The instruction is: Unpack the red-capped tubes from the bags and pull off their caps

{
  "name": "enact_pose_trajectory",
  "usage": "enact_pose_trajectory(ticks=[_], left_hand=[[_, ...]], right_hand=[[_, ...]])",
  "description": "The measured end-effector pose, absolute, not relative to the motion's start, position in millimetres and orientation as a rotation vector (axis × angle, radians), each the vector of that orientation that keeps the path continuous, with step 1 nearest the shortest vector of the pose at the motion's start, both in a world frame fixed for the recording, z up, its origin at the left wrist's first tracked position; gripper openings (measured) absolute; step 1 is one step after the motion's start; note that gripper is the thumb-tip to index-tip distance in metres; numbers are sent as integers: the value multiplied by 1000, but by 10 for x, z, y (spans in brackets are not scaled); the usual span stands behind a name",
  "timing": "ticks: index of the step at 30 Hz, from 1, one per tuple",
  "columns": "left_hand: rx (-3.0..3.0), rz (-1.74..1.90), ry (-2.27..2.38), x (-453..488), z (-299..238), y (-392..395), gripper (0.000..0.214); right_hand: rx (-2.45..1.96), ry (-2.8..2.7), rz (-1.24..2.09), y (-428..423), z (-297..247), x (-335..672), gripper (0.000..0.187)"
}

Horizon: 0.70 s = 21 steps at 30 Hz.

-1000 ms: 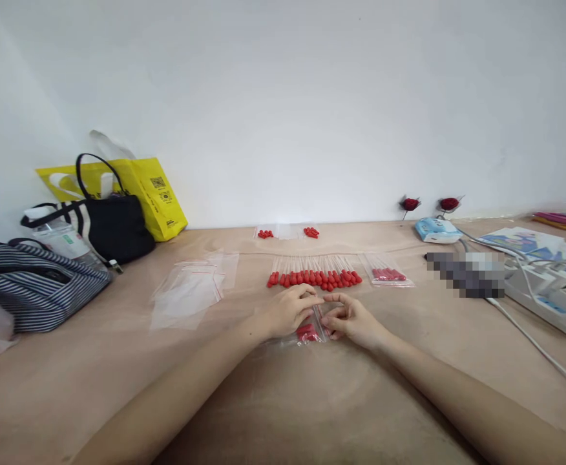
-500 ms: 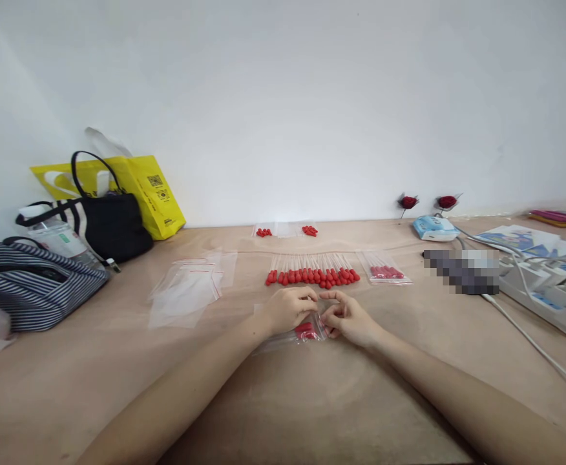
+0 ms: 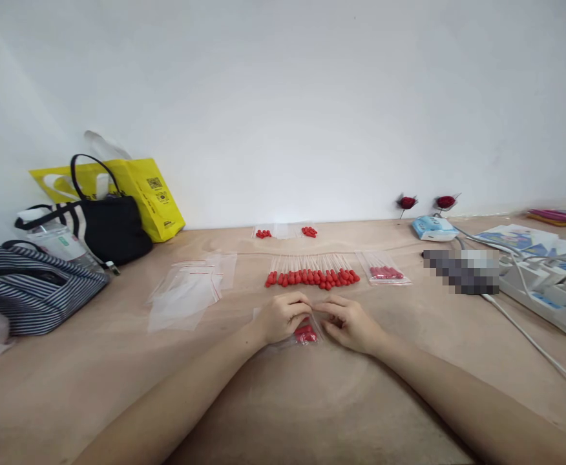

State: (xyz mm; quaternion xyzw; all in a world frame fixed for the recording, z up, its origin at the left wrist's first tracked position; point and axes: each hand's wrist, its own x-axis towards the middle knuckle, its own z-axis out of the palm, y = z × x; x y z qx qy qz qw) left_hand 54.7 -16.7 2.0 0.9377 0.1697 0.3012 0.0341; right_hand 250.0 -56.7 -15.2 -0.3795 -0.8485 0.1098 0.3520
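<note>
Between my hands is a clear zip bag (image 3: 307, 334) with several red-tipped sticks in it, low over the table. My left hand (image 3: 285, 316) is closed on the bag's upper left part, its fingers bent over and partly hiding it. My right hand (image 3: 348, 323) pinches the bag's right edge, thumb and forefinger close together. The fingertips of both hands nearly meet above the bag. Just beyond them lies a row of loose red-tipped sticks (image 3: 312, 278), red ends toward me. A filled zip bag (image 3: 384, 272) of the same sticks lies to the right of the row.
Flat zip bags (image 3: 186, 297) are piled at the left. More bags with red tips (image 3: 263, 233) lie by the wall. A striped bag (image 3: 35, 284), black handbag (image 3: 113, 226) and yellow bag (image 3: 159, 200) stand far left. A power strip (image 3: 549, 290) with cables and a wipes pack (image 3: 434, 228) are right.
My right hand's fingers have drawn in, closing on the bag's edge near my left hand. The bag has shifted slightly and its red tips lie a bit nearer to me.
</note>
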Motion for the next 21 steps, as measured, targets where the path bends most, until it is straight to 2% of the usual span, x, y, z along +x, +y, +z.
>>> enact_pose_trajectory(ticks=[4, 7, 12, 21], left_hand=[[2883, 945, 514, 536, 7, -166, 21], [2904, 943, 503, 538, 10, -157, 23], [3011, 843, 466, 552, 32, -130, 27], [3060, 794, 478, 539, 20, -120, 29]], right_hand=[[-869, -2268, -307, -509, -165, 2475, 15], [-775, -2282, -521, -469, -162, 2442, 19], [-649, -2356, -626, -460, -125, 2450, 26], [-690, -2307, -663, -478, -163, 2439, 21]])
